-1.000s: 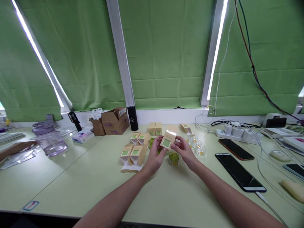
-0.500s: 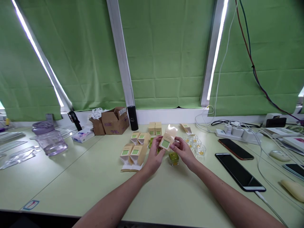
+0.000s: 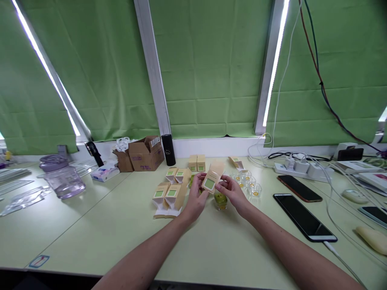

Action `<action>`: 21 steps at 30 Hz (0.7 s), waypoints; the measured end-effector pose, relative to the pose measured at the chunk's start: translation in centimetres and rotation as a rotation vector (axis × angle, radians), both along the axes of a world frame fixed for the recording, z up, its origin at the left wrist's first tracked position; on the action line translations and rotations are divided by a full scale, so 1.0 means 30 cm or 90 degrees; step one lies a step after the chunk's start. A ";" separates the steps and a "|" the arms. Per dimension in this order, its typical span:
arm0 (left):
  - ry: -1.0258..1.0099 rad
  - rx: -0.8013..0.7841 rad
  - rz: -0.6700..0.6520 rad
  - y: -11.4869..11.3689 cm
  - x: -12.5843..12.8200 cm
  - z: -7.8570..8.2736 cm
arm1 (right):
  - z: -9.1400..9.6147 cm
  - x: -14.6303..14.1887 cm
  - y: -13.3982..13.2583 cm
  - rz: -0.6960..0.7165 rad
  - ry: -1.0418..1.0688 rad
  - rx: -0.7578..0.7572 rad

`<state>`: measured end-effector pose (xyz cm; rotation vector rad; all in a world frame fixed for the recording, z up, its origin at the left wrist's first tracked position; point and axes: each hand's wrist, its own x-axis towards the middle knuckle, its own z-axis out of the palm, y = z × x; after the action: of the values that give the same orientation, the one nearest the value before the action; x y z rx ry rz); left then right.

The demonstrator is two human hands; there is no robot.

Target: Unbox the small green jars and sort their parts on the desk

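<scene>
Between my two hands is a small tan paper box [image 3: 212, 180] with a green square on its face and its top flap raised. My left hand [image 3: 197, 193] is closed on the box's left side, and my right hand [image 3: 232, 191] pinches its right edge. Just below the box, a round green item [image 3: 220, 199] sits in a clear cup on the table. Another green item [image 3: 191, 181] is partly hidden behind my left hand. Several open tan boxes [image 3: 171, 192] stand to the left of my hands. Several clear cups with yellow bits [image 3: 250, 183] stand to the right.
Two tan boxes [image 3: 196, 163] and an open one [image 3: 236, 162] stand farther back. Phones [image 3: 304, 217], cables and a power strip [image 3: 302, 170] lie at the right. At the left are a purple water jug [image 3: 63, 177], a cardboard carton [image 3: 146, 154] and a black cylinder [image 3: 168, 150].
The raised flap of the tan box has tilted; its shiny glare is gone and its tan surface shows. Both hands keep their hold in nearly the same place.
</scene>
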<state>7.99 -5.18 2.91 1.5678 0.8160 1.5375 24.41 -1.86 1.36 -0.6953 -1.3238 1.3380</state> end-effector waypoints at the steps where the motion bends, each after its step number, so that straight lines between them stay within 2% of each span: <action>1: -0.001 0.001 0.000 0.000 0.000 0.000 | -0.001 0.000 0.000 0.000 0.002 0.001; 13: 0.006 0.030 -0.016 -0.008 -0.002 0.003 | 0.032 -0.004 -0.017 -0.007 0.035 -0.031; 17: 0.044 0.013 0.027 0.001 0.000 -0.006 | 0.025 -0.004 -0.010 -0.034 0.033 -0.038; 21: 0.093 0.037 0.112 0.013 -0.001 -0.015 | 0.016 -0.004 -0.005 -0.059 0.045 -0.036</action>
<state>7.95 -4.78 2.47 1.7045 1.0217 1.5967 24.30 -2.01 1.83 -0.7318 -1.1874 1.3173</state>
